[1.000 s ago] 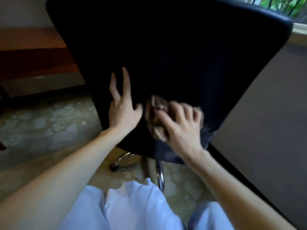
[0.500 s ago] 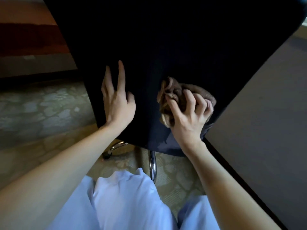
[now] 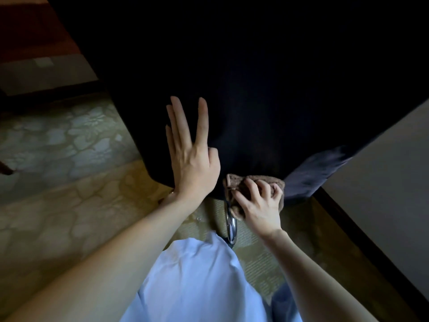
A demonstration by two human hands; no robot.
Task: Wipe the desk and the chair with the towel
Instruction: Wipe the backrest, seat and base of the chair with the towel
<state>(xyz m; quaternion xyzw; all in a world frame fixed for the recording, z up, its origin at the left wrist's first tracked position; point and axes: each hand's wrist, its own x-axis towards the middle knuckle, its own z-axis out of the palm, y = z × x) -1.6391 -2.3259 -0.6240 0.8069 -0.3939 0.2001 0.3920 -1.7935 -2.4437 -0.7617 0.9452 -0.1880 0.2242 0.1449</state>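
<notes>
Your right grip point(image 3: 260, 205) is curled round the bunched brown towel point(image 3: 239, 181), pressing it against the bottom edge of the black chair point(image 3: 267, 89). Just beside it, your left grip point(image 3: 192, 163) lies flat on the chair's back with straight fingers point(image 3: 203, 122) spread, holding nothing. Below the towel a chrome leg point(image 3: 231, 225) runs down toward your pale blue garment point(image 3: 197, 282). Patterned carpet point(image 3: 58, 145) lies to the left, a plain wall point(image 3: 385, 173) to the right, and the dim wooden table point(image 3: 30, 36) sits well apart at upper left.
</notes>
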